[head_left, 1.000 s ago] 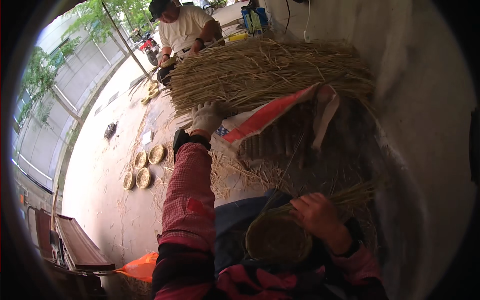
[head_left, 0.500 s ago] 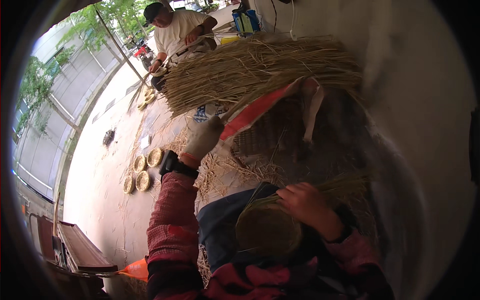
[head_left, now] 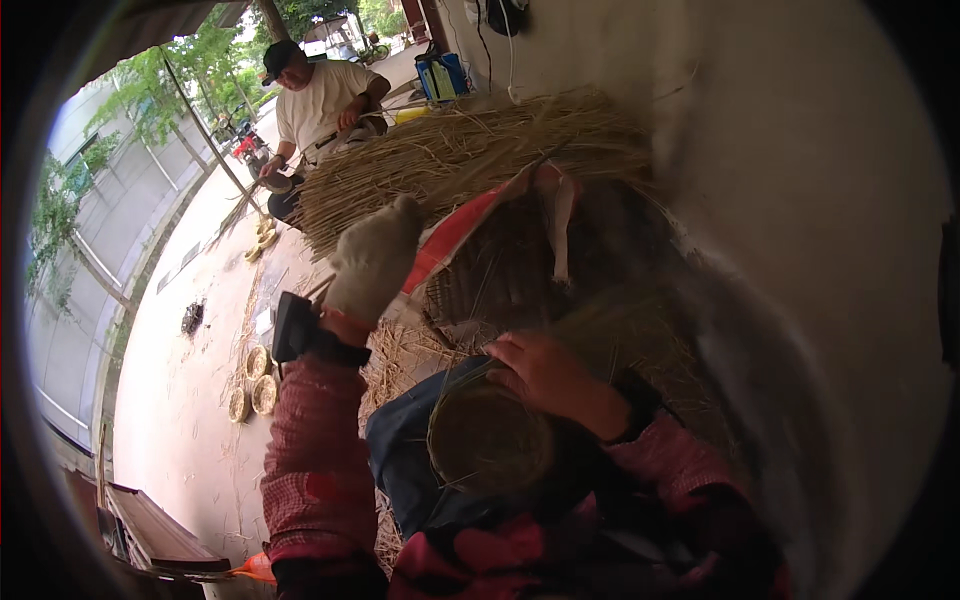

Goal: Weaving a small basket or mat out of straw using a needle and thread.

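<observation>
The basket (head_left: 492, 440) sits on the person's lap (head_left: 400, 440), the right hand's (head_left: 555, 372) fingers closed on its far rim. The gloved left hand (head_left: 375, 255) is at the near side of the straw pile (head_left: 480, 150), though whether it grips anything I cannot tell. Small baskets (head_left: 264, 395) lie on the floor (head_left: 165, 380) to the left.
</observation>
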A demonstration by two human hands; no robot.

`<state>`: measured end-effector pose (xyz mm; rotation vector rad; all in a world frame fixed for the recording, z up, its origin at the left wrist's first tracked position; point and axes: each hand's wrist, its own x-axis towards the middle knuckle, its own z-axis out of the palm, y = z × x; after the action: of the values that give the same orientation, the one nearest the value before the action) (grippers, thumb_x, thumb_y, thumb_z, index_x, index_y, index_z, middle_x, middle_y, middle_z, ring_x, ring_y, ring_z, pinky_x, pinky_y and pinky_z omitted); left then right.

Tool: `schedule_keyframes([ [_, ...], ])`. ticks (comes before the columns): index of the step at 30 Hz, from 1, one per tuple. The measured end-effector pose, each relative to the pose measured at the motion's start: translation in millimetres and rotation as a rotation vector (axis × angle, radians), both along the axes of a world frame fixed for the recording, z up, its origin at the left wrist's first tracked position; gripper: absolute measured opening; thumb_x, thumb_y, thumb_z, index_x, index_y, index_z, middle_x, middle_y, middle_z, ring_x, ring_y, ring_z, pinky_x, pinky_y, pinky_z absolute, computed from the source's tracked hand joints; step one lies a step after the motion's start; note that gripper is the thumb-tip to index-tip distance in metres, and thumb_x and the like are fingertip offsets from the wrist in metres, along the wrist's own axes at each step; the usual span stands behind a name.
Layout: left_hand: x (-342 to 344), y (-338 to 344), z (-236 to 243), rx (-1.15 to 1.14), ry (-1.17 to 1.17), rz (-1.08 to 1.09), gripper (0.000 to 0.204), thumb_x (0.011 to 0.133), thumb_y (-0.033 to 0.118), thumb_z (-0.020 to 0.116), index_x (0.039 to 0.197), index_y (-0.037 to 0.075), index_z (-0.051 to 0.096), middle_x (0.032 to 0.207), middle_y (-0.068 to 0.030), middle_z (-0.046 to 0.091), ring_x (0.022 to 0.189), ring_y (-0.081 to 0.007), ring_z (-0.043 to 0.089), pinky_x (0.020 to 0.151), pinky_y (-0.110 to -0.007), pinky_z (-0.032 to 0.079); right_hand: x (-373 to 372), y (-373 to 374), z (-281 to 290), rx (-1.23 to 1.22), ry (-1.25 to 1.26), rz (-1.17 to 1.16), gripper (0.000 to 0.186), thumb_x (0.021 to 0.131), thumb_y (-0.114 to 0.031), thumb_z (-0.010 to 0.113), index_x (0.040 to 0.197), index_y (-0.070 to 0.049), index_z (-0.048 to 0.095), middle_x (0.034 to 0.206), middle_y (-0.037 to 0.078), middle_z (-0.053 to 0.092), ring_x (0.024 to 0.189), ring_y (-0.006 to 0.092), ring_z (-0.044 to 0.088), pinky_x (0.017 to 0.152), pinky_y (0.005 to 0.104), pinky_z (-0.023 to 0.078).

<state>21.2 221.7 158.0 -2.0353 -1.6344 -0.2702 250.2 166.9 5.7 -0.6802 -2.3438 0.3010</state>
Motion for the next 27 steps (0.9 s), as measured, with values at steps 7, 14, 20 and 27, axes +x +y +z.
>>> schedule_keyframes([
  [7,88.6,-85.6,-55.4,-0.099,0.009,-0.135,0.014,0.092,0.019,0.055,0.1,0.007,0.053,0.091,-0.012,0.066,0.08,-0.0272,0.07,0.067,-0.041,0.057,-14.4,19.6,39.5,-1.345,1.286,0.481,0.032,0.1,-0.039,0.056,0.108,-0.009,0.062,0.105,0.008,0.065,0.1,0.0217,0.064,0.091,0.0399,0.049],
  [14,52.7,-108.4,-52.1,-0.303,-0.084,-0.151,0.019,0.093,0.022,0.056,0.107,0.009,0.054,0.096,-0.0107,0.066,0.089,-0.0294,0.07,0.069,-0.042,0.057,55.9,51.6,46.3,-1.376,1.746,0.808,0.033,0.104,-0.039,0.046,0.083,-0.015,0.053,0.059,-0.007,0.036,0.052,0.0088,0.037,0.061,0.0294,0.041],
  [20,44.5,-89.5,-57.8,-0.252,-0.109,-0.241,0.018,0.093,0.022,0.056,0.106,0.01,0.059,0.095,-0.0125,0.066,0.085,-0.032,0.069,0.068,-0.044,0.056,120.6,28.4,49.2,-1.095,1.9,0.439,0.039,0.106,-0.042,0.042,0.087,-0.01,0.056,0.064,-0.004,0.045,0.056,0.0128,0.047,0.069,0.0339,0.049],
  [27,46.5,-79.4,-52.4,-0.341,-0.03,-0.127,0.018,0.093,0.024,0.054,0.104,0.011,0.061,0.094,-0.0122,0.067,0.086,-0.0323,0.069,0.069,-0.045,0.055,97.4,-40.4,23.7,-1.043,0.616,-0.234,0.039,0.095,-0.039,0.064,0.114,-0.005,0.061,0.097,0.008,0.068,0.099,0.022,0.065,0.094,0.041,0.049],
])
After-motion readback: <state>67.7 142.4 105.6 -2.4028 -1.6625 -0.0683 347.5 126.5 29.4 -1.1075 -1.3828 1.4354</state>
